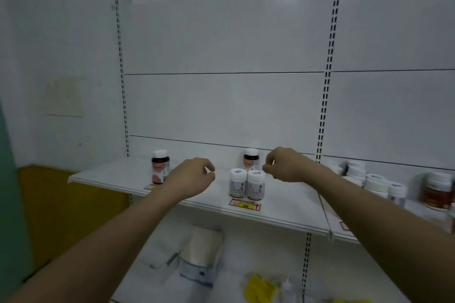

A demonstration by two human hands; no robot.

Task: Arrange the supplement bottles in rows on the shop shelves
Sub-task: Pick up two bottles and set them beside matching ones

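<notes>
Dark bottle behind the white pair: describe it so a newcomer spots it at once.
Find the white shelf at hand height, then the two white bottles standing side by side between the hands. Directly behind them, against the back panel, stands the dark bottle. Unlike that pair, it has a dark body under a white cap.

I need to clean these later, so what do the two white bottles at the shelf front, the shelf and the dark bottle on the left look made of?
The two white bottles look like matte opaque plastic with printed labels. The shelf seems white painted metal, judging by its thin edge and faint sheen. The dark bottle has a white cap and a glossy brown body, plastic or glass; blur leaves that open.
</notes>
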